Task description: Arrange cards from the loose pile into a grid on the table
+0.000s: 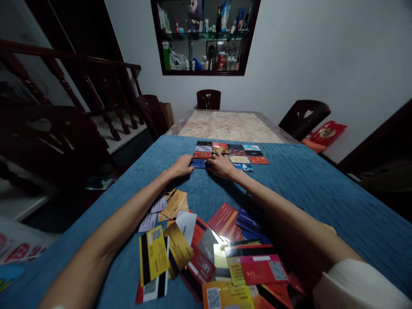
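Two hands (183,166), three chairs (208,99)

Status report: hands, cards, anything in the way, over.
Left hand and right hand both flat on the blue card, front left of the card grid. Loose card pile near, under forearms. Nothing blocking.

Blue quilted cloth (322,189) covers the table; beyond it, a beige marbled tabletop (228,125). Neat rows of cards (231,153) show red, blue, black and cream. Nearer, the loose cards (206,253) run yellow, gold, red, navy.
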`<state>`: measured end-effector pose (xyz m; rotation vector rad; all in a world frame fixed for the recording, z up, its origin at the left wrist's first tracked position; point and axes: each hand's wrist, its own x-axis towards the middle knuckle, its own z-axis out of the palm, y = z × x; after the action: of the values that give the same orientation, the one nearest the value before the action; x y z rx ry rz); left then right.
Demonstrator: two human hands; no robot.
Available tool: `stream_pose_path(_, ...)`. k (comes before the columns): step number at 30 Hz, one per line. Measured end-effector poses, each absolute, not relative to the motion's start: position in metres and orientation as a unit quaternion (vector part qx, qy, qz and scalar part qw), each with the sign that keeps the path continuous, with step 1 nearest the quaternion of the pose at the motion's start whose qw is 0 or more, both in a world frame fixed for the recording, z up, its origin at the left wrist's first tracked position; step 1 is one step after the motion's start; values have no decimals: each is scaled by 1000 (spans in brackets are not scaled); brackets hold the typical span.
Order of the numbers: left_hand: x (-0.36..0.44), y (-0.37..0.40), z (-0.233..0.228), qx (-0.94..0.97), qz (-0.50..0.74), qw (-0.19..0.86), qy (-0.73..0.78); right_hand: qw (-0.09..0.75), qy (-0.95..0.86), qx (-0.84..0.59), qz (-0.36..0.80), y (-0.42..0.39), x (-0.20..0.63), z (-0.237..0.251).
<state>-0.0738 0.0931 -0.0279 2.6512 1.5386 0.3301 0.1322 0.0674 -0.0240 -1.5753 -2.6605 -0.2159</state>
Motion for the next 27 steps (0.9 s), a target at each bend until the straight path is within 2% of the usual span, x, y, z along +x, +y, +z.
stream_pose_path(15,-72,82,-25,862,125,17,491,62,-858,-501,-92,35,172,-6)
stream_pose_path(27,-59,40,-18,881,146,34,448,154,-873,-451,-102,-18,217,-22)
